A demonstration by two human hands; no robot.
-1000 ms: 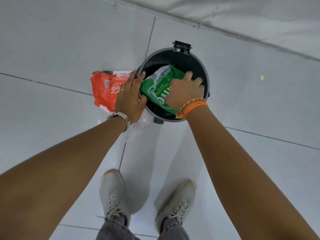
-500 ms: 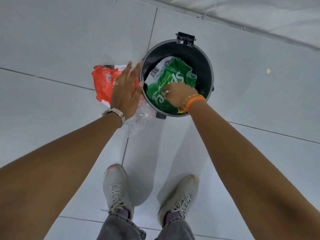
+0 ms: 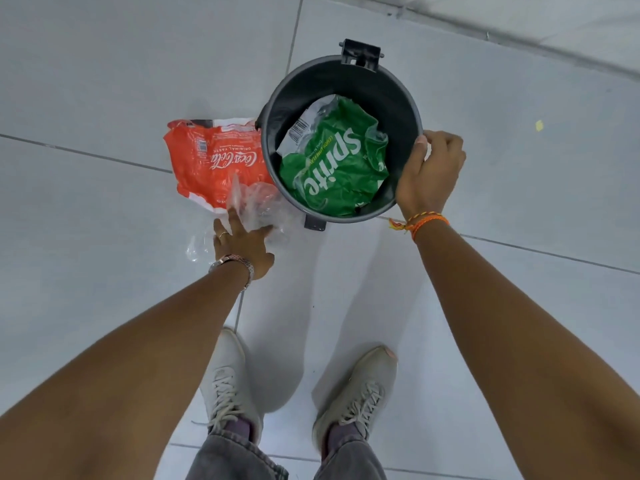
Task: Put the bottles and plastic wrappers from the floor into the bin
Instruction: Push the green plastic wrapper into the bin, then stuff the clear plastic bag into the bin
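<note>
Clear wrapper [image 3: 252,209] lies left of centre, overlapping red wrapper [image 3: 214,164] beside bin [image 3: 408,109]; left hand [image 3: 242,244], fingers spread, touches it ungripped, right hand [image 3: 429,174] clasps rim—film may slip or drag 1 wrapper aside.

A green Sprite wrapper [image 3: 334,157] is lying inside the black bin [image 3: 398,98] at upper centre; the right hand [image 3: 431,174] is gripping its rim, the left hand [image 3: 242,245] touching clear plastic [image 3: 258,206] beside a red Coca-Cola wrapper [image 3: 214,164].

Green wrapper [image 3: 334,161], red wrapper [image 3: 216,164], black bin [image 3: 398,95], pale grey floor [image 3: 104,81].
</note>
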